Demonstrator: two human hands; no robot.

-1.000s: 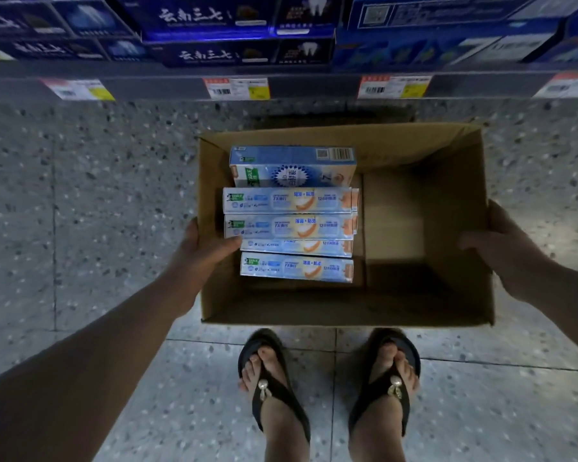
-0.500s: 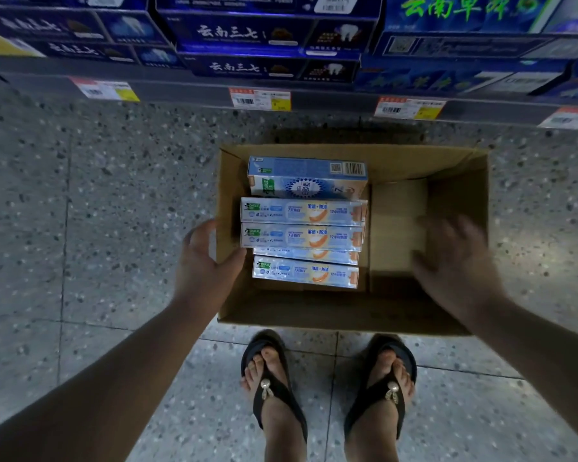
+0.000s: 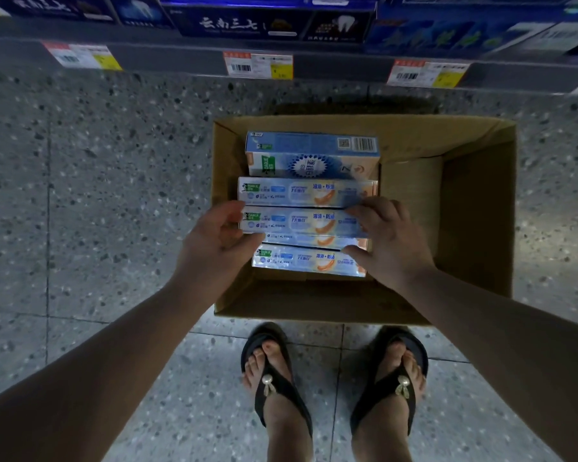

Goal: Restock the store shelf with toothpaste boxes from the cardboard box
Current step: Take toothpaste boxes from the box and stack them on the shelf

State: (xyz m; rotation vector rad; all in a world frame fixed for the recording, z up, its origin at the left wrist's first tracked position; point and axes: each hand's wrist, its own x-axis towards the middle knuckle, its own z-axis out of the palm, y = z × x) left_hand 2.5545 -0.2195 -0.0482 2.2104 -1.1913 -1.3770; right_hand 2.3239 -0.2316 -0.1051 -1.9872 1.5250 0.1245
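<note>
"DARLIE" stands on the toothpaste boxes [image 3: 307, 221]; "云南三七" marks a dark shelf box [image 3: 267, 25].

A speckled terrazzo floor [image 3: 114, 195] carries an open cardboard box [image 3: 474, 228], set just in front of a store shelf [image 3: 181, 60] lined with price tags [image 3: 258, 65]. Two feet in black sandals [image 3: 274, 388] stand on the floor beside the box's near wall.
</note>
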